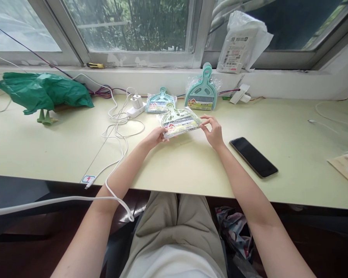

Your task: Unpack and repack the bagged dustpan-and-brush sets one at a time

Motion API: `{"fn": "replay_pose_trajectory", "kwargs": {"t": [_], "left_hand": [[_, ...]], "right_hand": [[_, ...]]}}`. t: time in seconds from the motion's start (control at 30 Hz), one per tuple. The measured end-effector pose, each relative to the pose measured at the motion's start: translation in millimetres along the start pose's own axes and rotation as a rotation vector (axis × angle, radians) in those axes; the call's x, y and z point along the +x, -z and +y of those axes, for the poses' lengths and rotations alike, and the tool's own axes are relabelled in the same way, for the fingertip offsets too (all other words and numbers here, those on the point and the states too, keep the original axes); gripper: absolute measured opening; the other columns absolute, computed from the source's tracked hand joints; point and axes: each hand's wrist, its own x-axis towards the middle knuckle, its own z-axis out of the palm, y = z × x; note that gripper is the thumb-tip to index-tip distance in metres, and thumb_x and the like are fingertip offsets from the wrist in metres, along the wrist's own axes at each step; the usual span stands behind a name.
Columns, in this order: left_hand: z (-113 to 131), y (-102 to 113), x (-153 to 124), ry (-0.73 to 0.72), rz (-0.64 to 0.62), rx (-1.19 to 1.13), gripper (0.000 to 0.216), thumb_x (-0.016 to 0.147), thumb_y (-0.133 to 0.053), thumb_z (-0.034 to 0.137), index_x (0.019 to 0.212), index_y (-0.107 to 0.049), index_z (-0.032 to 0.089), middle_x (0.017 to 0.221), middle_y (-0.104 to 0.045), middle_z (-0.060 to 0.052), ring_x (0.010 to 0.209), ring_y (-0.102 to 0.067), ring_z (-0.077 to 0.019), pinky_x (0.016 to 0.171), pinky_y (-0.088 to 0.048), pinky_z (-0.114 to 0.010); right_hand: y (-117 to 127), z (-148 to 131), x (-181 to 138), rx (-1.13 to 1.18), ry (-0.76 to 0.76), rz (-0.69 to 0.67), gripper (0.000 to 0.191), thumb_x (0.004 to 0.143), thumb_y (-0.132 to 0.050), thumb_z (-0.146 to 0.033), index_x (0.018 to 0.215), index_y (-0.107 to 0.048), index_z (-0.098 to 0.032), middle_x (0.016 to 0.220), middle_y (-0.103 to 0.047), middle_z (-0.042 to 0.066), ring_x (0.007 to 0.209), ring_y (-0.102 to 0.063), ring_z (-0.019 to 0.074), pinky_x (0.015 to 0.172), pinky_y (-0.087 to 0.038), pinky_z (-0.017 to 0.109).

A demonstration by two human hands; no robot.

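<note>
A pale green mini dustpan and brush set [181,122] in clear wrapping is held up between my two hands, tilted, over the desk. My left hand [156,138] pinches its lower left corner. With thumb and fingers, my right hand [212,130] grips its right edge. Just behind it, a light blue dustpan set [161,101] in the same kind of wrapping lies against the wall. To the right of that, a stack of teal dustpan sets [203,90] leans on the wall.
A black phone [253,157] lies right of my right hand. White cables [120,127] and a power strip [137,111] spread on the left. Further left sits a green plastic bag [45,92]. A yellow cutter [95,65] and a white package [237,46] rest on the sill.
</note>
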Motion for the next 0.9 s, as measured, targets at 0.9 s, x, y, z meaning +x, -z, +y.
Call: {"fn": "replay_pose_trajectory", "kwargs": {"t": [0.9], "left_hand": [[1.5,-11.6,-12.8,-0.112,-0.227,0.251,0.039,0.082,-0.055,0.037,0.113,-0.042,0.016,0.083,-0.073,-0.010,0.048,-0.060,-0.0097,0.042,-0.031,-0.020]], "right_hand": [[-9.3,-7.6,-5.3,0.095,-0.218,0.176,0.007,0.082,-0.061,-0.029,0.085,-0.062,-0.022,0.115,-0.051,0.009,0.106,-0.057,0.0215,0.074,-0.056,0.033]]}}
